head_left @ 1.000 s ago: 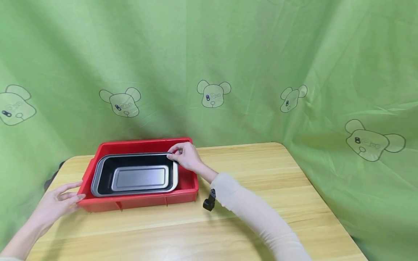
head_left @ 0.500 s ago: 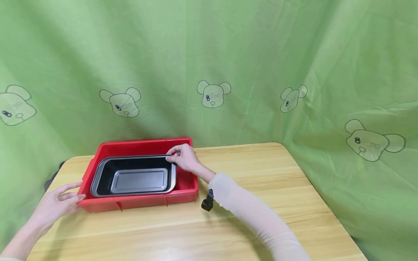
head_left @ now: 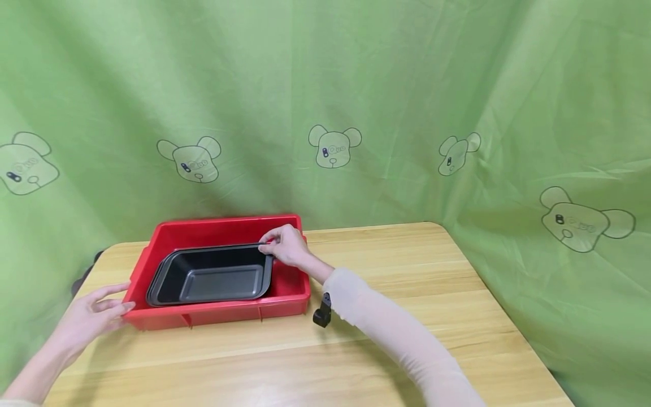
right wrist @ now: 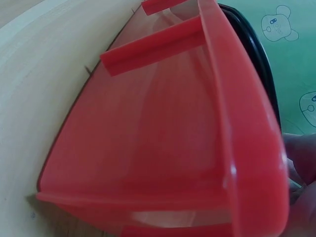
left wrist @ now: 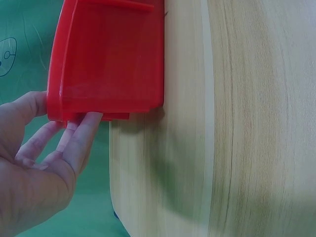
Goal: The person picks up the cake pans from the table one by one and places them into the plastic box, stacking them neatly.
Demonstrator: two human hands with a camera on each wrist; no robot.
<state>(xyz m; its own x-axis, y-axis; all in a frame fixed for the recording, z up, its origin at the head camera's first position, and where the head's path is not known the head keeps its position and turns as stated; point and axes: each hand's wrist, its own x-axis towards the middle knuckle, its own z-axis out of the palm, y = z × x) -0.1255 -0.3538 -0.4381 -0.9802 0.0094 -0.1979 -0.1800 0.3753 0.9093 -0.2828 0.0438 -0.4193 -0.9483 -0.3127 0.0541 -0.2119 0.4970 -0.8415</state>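
Note:
A black loaf pan (head_left: pixel 221 282) lies inside a red plastic bin (head_left: pixel 224 312) on the left part of the table. More than one rim line shows along the pan's left side, perhaps from nested pans. My right hand (head_left: pixel 286 245) pinches the pan's rim at its far right corner, between thumb and fingers. At the bin's near left corner, my left hand (head_left: pixel 94 314) holds the edge, as the left wrist view also shows, with the thumb on the rim and the fingers (left wrist: pixel 81 143) against the end. The right wrist view mostly shows the bin's outer wall; the right hand is largely cut off.
The bin stands on a wooden table (head_left: pixel 386 271), near its back left. Green curtains (head_left: pixel 254 113) with bear-head drawings hang behind and to the right. A small black wrist device (head_left: pixel 322 311) hangs below the right sleeve.
The pan has sunk lower in the bin, its far edge coming down and its inside looking darker. My right hand keeps its pinch, and my left hand stays at the bin's corner.

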